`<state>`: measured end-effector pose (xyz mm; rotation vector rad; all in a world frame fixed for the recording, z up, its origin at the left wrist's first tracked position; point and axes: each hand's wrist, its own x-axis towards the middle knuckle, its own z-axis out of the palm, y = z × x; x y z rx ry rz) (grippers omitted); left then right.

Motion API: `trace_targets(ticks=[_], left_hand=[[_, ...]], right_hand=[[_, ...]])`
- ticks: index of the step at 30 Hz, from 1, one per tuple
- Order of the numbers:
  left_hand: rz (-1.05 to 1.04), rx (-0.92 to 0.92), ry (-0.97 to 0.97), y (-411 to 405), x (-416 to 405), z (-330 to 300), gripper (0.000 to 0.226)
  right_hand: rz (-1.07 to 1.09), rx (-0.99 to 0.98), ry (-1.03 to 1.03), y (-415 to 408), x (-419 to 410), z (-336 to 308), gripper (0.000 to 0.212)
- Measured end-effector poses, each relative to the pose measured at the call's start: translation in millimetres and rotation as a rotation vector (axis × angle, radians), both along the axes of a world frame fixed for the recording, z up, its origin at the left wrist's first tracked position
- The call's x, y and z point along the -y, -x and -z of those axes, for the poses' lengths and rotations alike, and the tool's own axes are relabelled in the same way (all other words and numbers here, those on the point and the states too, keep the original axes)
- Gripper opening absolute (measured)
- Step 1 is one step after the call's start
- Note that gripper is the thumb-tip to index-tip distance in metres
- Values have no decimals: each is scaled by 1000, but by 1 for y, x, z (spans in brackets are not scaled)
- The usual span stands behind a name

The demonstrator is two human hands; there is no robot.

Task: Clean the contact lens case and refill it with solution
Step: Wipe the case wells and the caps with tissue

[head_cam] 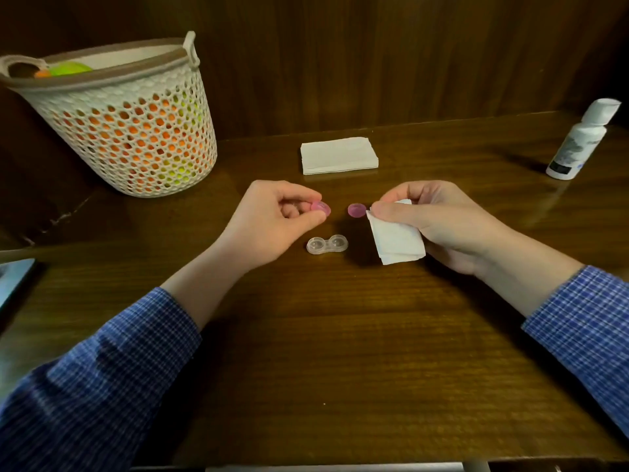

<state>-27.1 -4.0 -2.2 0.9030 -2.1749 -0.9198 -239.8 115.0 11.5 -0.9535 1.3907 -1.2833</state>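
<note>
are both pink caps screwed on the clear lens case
No: the clear plastic lens case lies open on the table, one round pink cap pinched in the left hand, the other pink cap lying apart.

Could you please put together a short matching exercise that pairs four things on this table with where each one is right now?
Things:
1. pink cap
2. folded tissue
3. clear lens case
4. solution bottle

Places:
A. standing at the far right of the table
B. pinched in the fingers of the left hand
C. lying open on the table between the two hands
D. held in the right hand

Pairs: 1-B, 2-D, 3-C, 4-A
</note>
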Motion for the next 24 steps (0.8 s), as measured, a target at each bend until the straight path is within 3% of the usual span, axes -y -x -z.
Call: trace_targets(ticks=[6, 15, 18, 21, 24], left_hand=[[65, 266, -31, 8, 8, 0, 21], [11, 273, -49, 4, 7, -4, 35], [-30, 215, -34, 3, 3, -6, 40], [-67, 155, 10, 1, -1, -6, 34], [-87, 101, 32, -2, -3, -5, 26]], right_hand=[[20, -29, -26, 9, 5, 2, 3], [125, -240, -166, 23, 23, 8, 14], [191, -414, -152, 22, 37, 5, 24], [96, -681, -104, 15, 51, 5, 11], [-31, -871, -136, 9, 59, 6, 29]])
